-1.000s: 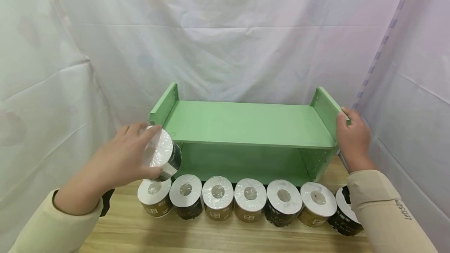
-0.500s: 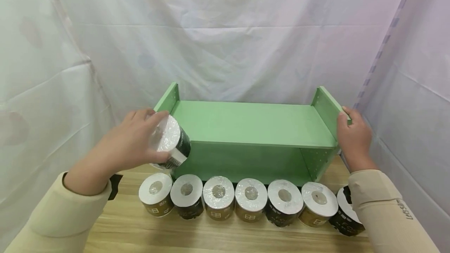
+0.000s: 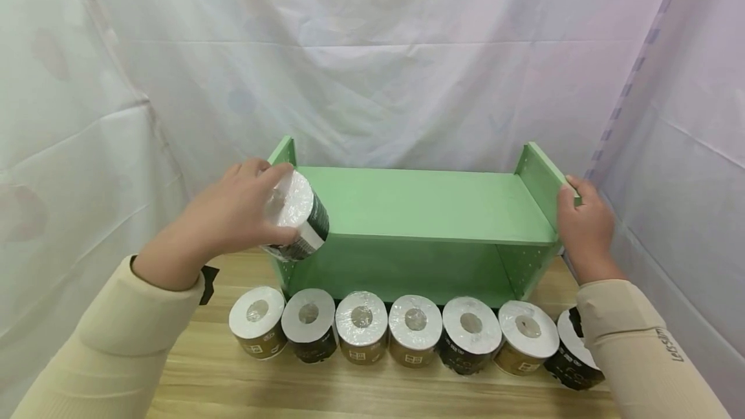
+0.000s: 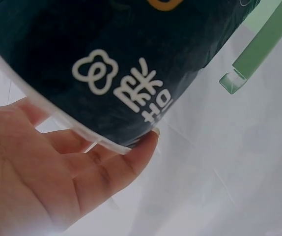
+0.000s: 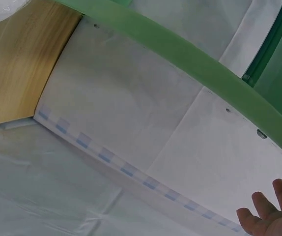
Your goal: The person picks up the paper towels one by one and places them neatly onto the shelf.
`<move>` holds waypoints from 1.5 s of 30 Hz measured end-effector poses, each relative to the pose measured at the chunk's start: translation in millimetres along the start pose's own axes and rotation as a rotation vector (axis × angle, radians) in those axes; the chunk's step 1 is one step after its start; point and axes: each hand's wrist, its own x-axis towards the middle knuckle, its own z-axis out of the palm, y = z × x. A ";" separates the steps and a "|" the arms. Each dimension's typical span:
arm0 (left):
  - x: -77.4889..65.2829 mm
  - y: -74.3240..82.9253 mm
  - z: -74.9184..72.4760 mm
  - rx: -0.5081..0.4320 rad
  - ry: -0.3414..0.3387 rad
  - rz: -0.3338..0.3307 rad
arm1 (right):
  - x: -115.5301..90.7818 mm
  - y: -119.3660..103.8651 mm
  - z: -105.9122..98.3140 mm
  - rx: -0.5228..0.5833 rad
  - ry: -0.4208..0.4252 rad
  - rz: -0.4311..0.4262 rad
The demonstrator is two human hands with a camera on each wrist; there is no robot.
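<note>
My left hand (image 3: 233, 209) grips a toilet paper roll (image 3: 297, 209) with a white top and a dark printed wrapper. The roll is tilted and raised in front of the left end of a green two-tier shelf (image 3: 413, 202). In the left wrist view the fingers curl at the lower edge of the toilet paper roll (image 4: 82, 59), white lettering facing the camera. My right hand (image 3: 584, 225) holds the front top edge of the shelf's right side panel, thumb on the near side. Its fingertips (image 5: 264, 204) appear beside the green panel (image 5: 180, 54) in the right wrist view.
Several toilet paper rolls (image 3: 415, 322) stand upright in a row along the shelf's front on the wooden table (image 3: 349, 393). The right forearm partly covers the rightmost roll (image 3: 573, 357). White cloth (image 3: 401, 70) hangs behind and at both sides.
My left hand has lifted the toilet paper roll up and to the right, away from the leftmost standing roll, toward the upper tier's left end. The right hand stays on the panel.
</note>
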 end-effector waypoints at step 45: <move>64.9 1.9 -6.6 0.032 -0.117 -0.116 | -2.9 -0.3 -0.5 0.027 -0.006 0.023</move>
